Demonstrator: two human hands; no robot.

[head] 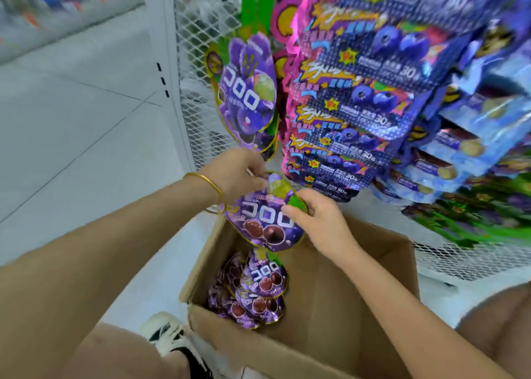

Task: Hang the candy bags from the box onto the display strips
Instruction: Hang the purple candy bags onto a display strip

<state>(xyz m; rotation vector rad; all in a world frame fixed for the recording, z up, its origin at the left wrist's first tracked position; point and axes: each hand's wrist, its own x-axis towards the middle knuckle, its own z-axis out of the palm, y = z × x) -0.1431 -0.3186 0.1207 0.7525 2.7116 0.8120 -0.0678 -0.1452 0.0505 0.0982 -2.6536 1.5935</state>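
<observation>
A purple grape candy bag is held up above the open cardboard box. My left hand pinches its top left edge and my right hand pinches its top right corner near the green leaf. Several more purple grape bags lie piled in the box's left corner. A green display strip hangs just above my hands, with purple grape bags clipped on it.
Blue blueberry candy bags hang in a dense column to the right, with more bags of other kinds further right. White wire mesh backs the display. Grey tiled floor lies to the left. My shoe stands by the box.
</observation>
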